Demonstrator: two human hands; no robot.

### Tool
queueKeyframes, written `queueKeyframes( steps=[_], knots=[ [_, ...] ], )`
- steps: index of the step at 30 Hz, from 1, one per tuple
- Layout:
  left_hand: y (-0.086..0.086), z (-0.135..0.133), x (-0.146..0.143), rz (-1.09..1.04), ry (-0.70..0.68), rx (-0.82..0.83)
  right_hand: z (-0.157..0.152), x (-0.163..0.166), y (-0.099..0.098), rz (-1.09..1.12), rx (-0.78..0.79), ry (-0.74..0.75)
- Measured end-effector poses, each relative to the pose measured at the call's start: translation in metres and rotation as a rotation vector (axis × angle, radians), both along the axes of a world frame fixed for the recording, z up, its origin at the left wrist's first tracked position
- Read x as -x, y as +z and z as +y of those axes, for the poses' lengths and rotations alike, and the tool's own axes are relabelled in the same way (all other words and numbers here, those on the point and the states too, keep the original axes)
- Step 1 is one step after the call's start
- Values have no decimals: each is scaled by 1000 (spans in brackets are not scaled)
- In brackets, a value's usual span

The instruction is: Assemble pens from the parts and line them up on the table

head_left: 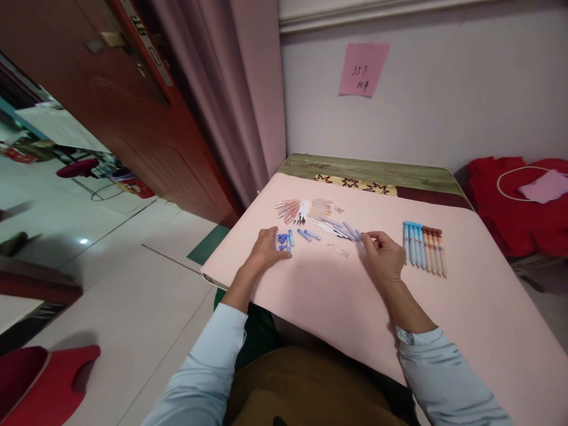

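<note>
My left hand rests on the pink table cover, thumb and fingers apart in a curve around small blue pen parts and short light-blue tubes. More blue tubes lie just right of them. My right hand is closed in a pinch at the near end of a lavender pen barrel. Other lavender barrels and thin white refills lie beside it. To the right of that hand stands a row of pens, blue-topped and brown-topped, laid side by side.
At the table's far left are pinkish clear tubes, small black tips and pale barrels. Clear clips lie mid-table. A red-covered stool stands at right, a wooden door at left, and a red chair lower left.
</note>
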State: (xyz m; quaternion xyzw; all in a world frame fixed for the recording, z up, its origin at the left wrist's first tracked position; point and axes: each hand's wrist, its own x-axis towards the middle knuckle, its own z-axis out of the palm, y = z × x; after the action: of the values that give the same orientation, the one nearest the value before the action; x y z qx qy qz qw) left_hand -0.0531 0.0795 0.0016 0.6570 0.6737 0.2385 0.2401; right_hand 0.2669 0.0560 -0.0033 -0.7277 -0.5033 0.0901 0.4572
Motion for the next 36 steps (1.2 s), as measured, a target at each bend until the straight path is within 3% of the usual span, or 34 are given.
queueKeyframes(
  steps=[13, 18, 36],
  knots=[
    [8, 16, -9, 76, -133, 40, 0, -1, -5, 47, -3, -8],
    [10, 17, -17, 58, -127, 10, -1, -1, -5, 59, 3, 18],
    [9, 6, 2, -17, -81, -61, 5, -7, -5, 68, 23, -37]
  ],
)
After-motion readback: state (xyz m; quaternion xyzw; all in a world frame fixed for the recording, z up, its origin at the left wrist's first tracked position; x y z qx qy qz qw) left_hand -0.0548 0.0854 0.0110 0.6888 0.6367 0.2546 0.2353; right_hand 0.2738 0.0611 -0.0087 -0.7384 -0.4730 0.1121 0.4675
